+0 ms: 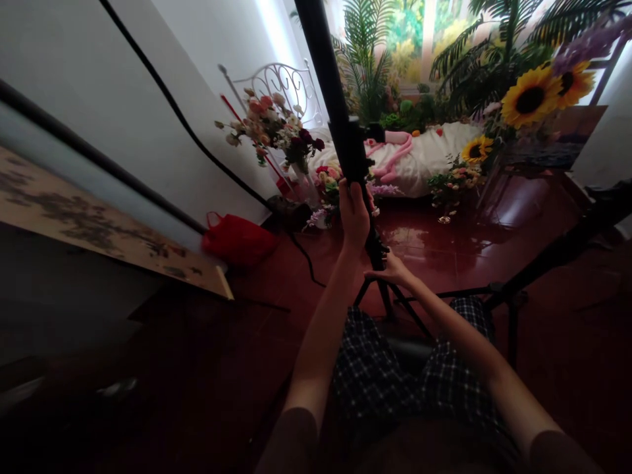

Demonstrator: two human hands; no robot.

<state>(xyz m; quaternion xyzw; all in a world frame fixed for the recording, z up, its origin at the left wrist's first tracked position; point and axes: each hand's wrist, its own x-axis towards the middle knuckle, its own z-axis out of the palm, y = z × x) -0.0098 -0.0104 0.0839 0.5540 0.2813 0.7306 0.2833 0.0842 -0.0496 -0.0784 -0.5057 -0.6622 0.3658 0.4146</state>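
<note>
I log one black tripod stand (349,141) before the checked legwear (368,355), left hand (354,214) gripping it high, right hand (394,268) lower, liable, should either hold slacken, to tip toward the flower bouquet (276,125).

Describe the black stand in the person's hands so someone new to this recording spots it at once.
Find the white bedding before the window. Nearer the camera, a black stand slants up past the picture's top edge, legs splayed below. Unlike the other stand at right, this one has the left hand around it and the right hand lower down.
</note>
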